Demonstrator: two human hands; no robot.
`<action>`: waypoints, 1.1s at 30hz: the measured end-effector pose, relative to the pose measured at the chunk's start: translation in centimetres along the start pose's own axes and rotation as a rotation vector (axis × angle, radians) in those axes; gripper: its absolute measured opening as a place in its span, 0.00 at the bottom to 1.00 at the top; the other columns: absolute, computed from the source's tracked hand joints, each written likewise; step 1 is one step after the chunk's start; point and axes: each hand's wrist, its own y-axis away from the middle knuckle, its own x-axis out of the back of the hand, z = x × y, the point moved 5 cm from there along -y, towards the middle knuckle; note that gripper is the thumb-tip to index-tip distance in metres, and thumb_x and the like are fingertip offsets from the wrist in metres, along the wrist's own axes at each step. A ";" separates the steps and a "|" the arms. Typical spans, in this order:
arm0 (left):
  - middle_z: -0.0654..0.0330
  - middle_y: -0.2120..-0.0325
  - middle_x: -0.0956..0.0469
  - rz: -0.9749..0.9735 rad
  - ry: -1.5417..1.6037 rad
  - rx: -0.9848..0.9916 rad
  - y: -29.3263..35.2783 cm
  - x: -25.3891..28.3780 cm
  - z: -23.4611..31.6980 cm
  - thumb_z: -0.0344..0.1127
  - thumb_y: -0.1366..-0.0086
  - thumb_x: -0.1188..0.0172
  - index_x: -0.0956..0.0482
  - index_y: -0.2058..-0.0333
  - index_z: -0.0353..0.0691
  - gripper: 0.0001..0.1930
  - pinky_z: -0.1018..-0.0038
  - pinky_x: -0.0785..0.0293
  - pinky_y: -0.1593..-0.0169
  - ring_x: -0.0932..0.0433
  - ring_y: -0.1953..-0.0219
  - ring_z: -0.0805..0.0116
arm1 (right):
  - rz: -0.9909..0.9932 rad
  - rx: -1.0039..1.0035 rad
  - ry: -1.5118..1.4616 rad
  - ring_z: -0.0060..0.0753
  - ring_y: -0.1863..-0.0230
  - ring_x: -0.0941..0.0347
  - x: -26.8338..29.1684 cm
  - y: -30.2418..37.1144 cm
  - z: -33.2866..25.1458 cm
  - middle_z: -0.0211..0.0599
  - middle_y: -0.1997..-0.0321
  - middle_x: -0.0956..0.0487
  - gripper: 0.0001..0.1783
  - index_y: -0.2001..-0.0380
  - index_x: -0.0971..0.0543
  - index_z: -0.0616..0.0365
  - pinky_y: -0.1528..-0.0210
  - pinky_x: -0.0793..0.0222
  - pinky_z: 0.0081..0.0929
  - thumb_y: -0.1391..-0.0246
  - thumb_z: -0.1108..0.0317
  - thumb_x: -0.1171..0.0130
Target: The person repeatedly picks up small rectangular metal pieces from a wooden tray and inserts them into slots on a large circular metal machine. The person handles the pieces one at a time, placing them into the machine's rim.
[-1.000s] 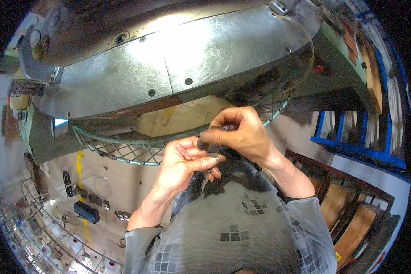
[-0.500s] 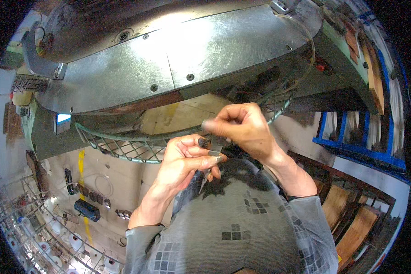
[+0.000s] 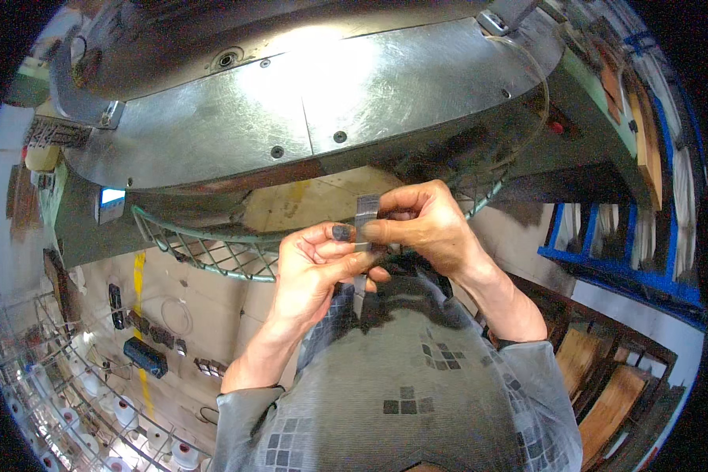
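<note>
In front of my torso, both hands meet on a narrow, flat, grey strip that stands nearly upright. Its top end shows fine lines; what it is made of I cannot make out. My left hand pinches its lower part between thumb and fingers, and the lower end sticks out below the thumb. A black covering wraps one left fingertip, close beside the strip. My right hand grips the strip higher up, thumb in front, with the fingers partly hidden behind.
Beyond my hands lies a machine's curved steel plate, with a green mesh guard under its front edge. A blue rack stands at right, above wooden boards. At lower left is a wire rack with white cones.
My right hand, blurred before above the left, has come onto the strip, which now stands more upright and shows longer. The view has shifted slightly.
</note>
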 end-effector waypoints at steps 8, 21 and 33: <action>0.48 0.59 0.17 0.125 -0.096 0.081 -0.6 0.4 -0.9 0.18 0.38 0.38 0.27 0.48 0.29 0.19 0.67 0.13 0.58 0.14 0.60 0.57 | -0.005 -0.019 0.141 0.24 0.62 0.20 0.1 -3.4 0.7 0.37 0.64 0.15 0.14 0.62 0.15 0.66 0.58 0.26 0.24 0.48 0.65 0.31; 0.47 0.58 0.17 0.094 -0.061 0.003 -1.8 1.0 -1.8 0.15 0.42 0.37 0.26 0.50 0.27 0.21 0.65 0.14 0.57 0.15 0.59 0.56 | -0.039 0.005 0.062 0.29 0.62 0.18 0.0 -4.6 1.3 0.38 0.65 0.14 0.11 0.64 0.15 0.66 0.55 0.24 0.26 0.47 0.68 0.32; 0.48 0.60 0.16 0.007 -0.208 0.042 0.9 -2.1 -3.4 0.14 0.45 0.35 0.23 0.53 0.27 0.19 0.64 0.17 0.51 0.14 0.60 0.56 | 0.043 -0.029 -0.067 0.27 0.62 0.17 2.2 2.0 0.5 0.42 0.65 0.14 0.15 0.60 0.17 0.69 0.57 0.22 0.24 0.47 0.69 0.30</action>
